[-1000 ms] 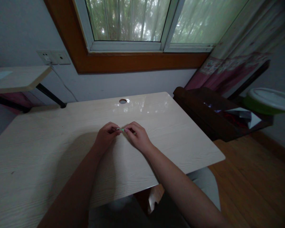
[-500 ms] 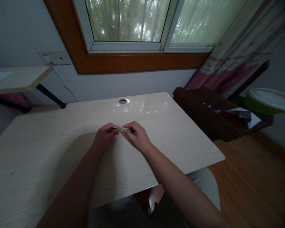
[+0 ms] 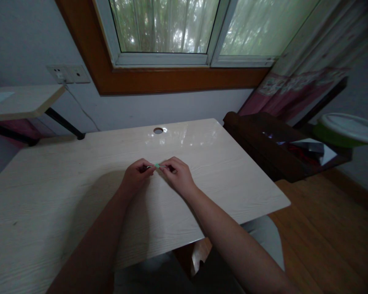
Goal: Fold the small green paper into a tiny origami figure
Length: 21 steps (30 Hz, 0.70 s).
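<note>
Head view, frame centre: left hand [image 3: 137,173] and right hand [image 3: 178,174], nearly closed, pinch a small green item [image 3: 157,165] between them; light, even grip seems best.

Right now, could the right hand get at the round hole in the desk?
Probably yes: the round hole lies beyond the right hand, with nothing visible on the desk between them. It holds the small green item, though, which may hinder reaching.

pale wood-grain desk [image 3: 230,179] – glossy toward its far edge, smooth brown wood window surround [image 3: 178,80], cloth curtain [image 3: 313,61]
</note>
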### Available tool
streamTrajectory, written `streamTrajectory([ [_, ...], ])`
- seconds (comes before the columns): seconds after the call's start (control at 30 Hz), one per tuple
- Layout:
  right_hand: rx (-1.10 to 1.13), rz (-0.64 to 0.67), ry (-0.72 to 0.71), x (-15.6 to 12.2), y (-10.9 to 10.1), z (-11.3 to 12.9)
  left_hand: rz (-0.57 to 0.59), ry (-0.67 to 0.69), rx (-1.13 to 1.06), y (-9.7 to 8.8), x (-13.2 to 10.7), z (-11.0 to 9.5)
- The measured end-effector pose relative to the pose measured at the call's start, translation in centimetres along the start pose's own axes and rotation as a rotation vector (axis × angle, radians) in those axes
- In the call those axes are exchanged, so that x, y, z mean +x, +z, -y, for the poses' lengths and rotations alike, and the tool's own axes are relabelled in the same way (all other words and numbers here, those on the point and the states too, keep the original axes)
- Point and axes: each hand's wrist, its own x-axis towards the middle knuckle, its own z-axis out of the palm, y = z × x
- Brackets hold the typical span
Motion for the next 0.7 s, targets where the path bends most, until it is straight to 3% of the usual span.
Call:
streamTrajectory([
  [0.23, 0.05, -0.044, 0.029, 0.0, -0.06, 0.3, 0.017, 0.005, -0.028, 0.11, -0.04, -0.34],
  [0.43, 0.156, -0.039, 0.077, 0.24, 0.09, 0.52, -0.018, 0.118, 0.009, -0.05, 0.18, 0.18],
  [0.7, 0.13, -0.029, 0.102, 0.03, 0.31, -0.09, 0.0, 0.144, 0.107, -0.13, 0.21, 0.01],
])
